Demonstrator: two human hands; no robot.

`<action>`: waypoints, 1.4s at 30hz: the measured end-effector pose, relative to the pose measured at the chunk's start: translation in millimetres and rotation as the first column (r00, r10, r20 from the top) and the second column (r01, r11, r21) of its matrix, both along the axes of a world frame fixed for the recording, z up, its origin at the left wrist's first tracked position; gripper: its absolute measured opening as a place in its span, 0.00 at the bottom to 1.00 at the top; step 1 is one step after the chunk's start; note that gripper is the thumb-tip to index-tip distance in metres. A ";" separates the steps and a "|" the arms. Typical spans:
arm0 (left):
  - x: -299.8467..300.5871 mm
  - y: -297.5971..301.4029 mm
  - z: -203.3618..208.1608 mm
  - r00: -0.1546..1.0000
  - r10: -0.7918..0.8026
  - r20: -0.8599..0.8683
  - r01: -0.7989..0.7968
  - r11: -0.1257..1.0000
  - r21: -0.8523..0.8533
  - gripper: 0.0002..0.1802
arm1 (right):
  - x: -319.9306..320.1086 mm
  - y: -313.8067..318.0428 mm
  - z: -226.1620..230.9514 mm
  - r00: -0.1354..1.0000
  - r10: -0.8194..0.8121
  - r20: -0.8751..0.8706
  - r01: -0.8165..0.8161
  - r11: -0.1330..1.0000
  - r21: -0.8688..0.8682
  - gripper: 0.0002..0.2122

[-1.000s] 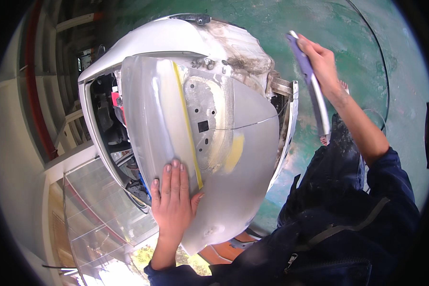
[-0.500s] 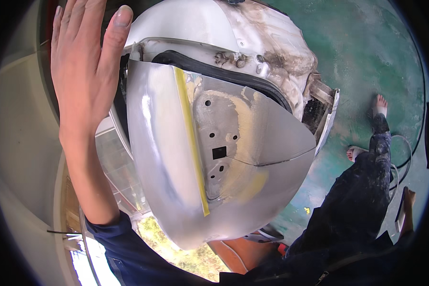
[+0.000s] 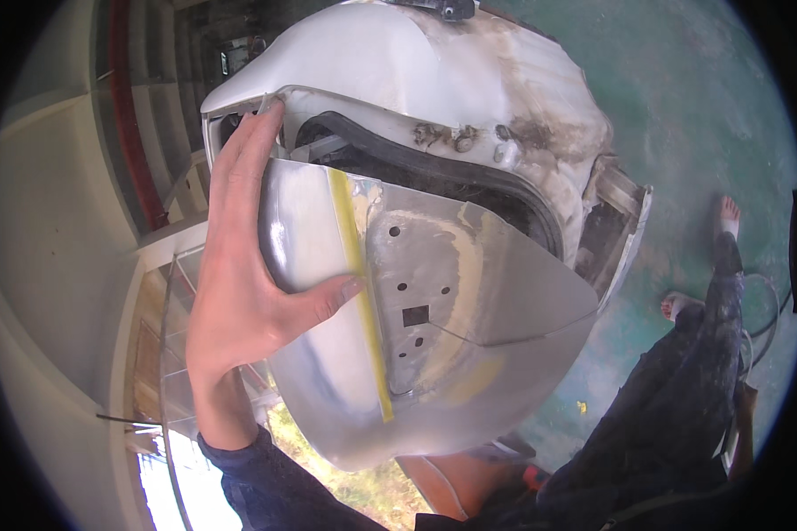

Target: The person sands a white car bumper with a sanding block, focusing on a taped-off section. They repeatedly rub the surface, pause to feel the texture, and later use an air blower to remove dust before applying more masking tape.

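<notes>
The trousers (image 3: 655, 380) are dark and loose, smudged with pale dust toward the lower legs. To the left of the trousers, a creased dark navy sleeve (image 3: 279, 482) ends in a plain cuff (image 3: 228, 450), leaving the left hand (image 3: 243, 296) bare; beyond the trousers' lower ends show bare-toed feet (image 3: 728, 215), their pale covering too small to make out.

Left hand (image 3: 235, 288) raised ahead of body, fingers (image 3: 246, 181) extended close together, thumb (image 3: 323, 301) spread wide to right. Left wrist (image 3: 217, 385) bare, forearm sleeved below. Right hand (image 3: 744, 420) at lower right, dim and partly hidden; grip cannot be determined. Legs (image 3: 664, 389) apart, toes of both feet (image 3: 729, 212) exposed.
</notes>
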State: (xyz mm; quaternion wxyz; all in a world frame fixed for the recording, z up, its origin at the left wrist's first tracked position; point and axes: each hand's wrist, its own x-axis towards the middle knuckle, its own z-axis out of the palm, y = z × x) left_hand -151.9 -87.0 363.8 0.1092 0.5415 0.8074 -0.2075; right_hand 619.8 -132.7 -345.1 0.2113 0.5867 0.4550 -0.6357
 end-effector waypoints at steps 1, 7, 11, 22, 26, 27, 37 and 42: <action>-5.5 2.1 -4.4 0.998 0.050 0.043 -0.051 0.998 0.036 0.65 | 1.8 -4.4 1.5 1.000 -0.006 0.001 0.006 1.000 -0.016 0.17; -47.2 40.1 -18.5 0.990 0.134 0.050 -0.140 0.979 0.147 0.49 | -7.2 -8.2 5.7 1.000 0.021 0.010 -0.022 0.999 0.042 0.17; -30.0 37.0 -22.8 0.962 0.260 0.081 -0.272 0.896 0.351 0.43 | -38.2 20.4 13.9 0.991 0.130 0.023 -0.132 0.969 0.209 0.23; 73.6 -97.5 -3.3 0.943 0.144 -0.299 -0.075 0.970 0.230 0.74 | -64.9 19.1 23.1 0.996 0.073 -0.054 -0.062 0.982 0.178 0.20; 102.3 -153.5 2.5 0.912 0.146 -0.384 -0.071 0.977 0.203 0.80 | -82.1 -3.1 29.9 0.999 0.000 -0.033 0.005 0.988 0.153 0.19; 110.4 -170.0 5.4 0.897 0.147 -0.418 -0.071 0.978 0.194 0.79 | -85.6 -7.4 29.8 1.000 0.003 -0.022 0.001 0.987 0.158 0.19; 119.8 -189.2 4.4 0.848 0.050 -0.528 0.049 0.984 0.173 0.75 | -33.4 -42.8 -20.9 0.994 0.086 -0.064 -0.074 0.983 0.166 0.19; 100.5 -147.4 0.0 0.881 0.013 -0.473 0.098 0.973 0.209 0.70 | -46.7 -12.2 -22.4 0.988 0.137 -0.077 -0.098 0.918 0.383 0.22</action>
